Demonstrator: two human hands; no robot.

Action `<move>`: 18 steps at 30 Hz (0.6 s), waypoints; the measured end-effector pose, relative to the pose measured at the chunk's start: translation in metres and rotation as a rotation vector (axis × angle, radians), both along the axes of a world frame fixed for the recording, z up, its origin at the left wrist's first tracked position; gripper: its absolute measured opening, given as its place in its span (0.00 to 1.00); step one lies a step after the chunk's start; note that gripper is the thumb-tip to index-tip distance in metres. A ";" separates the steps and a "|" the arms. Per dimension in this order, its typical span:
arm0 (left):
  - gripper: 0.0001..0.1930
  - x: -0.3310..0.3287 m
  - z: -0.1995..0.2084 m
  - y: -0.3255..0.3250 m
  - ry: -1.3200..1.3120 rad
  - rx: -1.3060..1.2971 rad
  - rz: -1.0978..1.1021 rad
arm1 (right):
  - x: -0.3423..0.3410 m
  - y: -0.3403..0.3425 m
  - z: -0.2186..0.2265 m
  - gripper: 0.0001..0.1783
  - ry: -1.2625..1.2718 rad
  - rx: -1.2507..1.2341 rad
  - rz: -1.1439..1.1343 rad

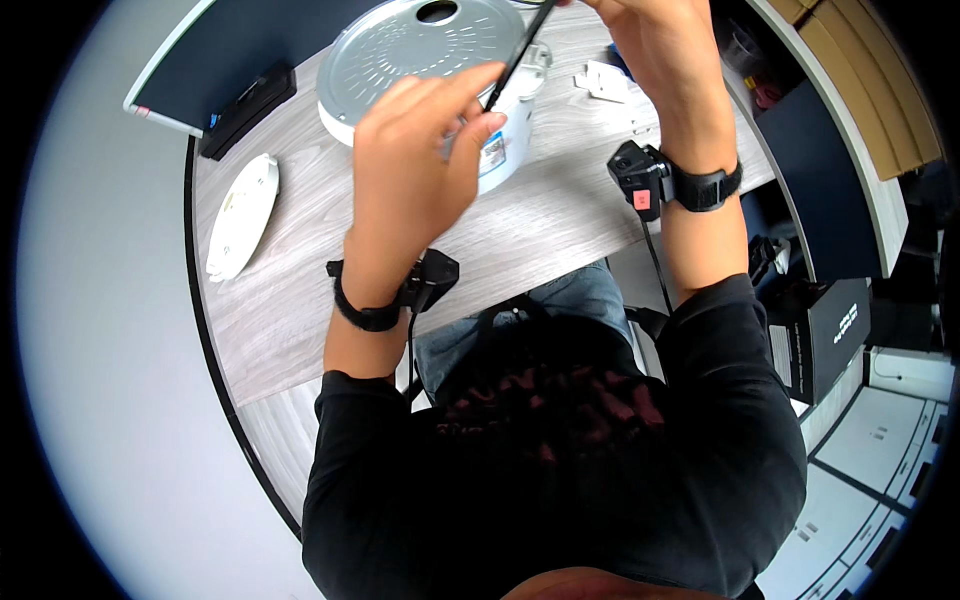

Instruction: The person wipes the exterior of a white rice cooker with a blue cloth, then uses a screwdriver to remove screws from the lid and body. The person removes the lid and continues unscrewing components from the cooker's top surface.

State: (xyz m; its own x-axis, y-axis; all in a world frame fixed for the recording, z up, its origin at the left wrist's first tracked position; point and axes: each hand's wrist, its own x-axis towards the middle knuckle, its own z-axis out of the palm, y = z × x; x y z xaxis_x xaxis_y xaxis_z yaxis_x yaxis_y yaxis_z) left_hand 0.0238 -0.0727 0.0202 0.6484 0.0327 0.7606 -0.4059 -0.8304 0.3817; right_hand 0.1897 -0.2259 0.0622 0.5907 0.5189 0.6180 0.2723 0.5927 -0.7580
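Observation:
A slim black rod [518, 58] slants down from the top edge toward the side of a round white appliance [512, 150]. My left hand [415, 150] pinches the rod's lower part between thumb and forefinger, in front of the appliance. At the rod's upper end is my right hand [650, 40], closed around it as far as I can see; the top edge cuts off its fingertips. A grey disc [385, 65] with rows of slots and one round hole tops the appliance. My left hand hides part of its near side.
On the left of the wood-grain table [300, 310] lies a white oval cover [245, 215]. A black case [248, 110] rests by the dark partition. Small white pieces [606, 82] and tiny bits lie near my right wrist. Cardboard boxes [860, 80] stand at right.

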 end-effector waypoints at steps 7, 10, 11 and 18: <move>0.11 0.042 -0.036 -0.051 0.097 -0.121 -0.208 | 0.018 -0.081 -0.057 0.18 0.152 0.021 -0.247; 0.09 0.059 -0.045 -0.068 0.316 -0.151 -0.231 | 0.022 -0.110 -0.067 0.17 0.228 -0.006 -0.394; 0.07 0.068 -0.051 -0.075 0.309 -0.175 -0.245 | 0.025 -0.118 -0.071 0.16 0.237 0.008 -0.460; 0.05 0.134 -0.096 -0.098 0.602 0.012 -0.183 | 0.042 -0.161 -0.104 0.08 0.206 -0.121 -0.670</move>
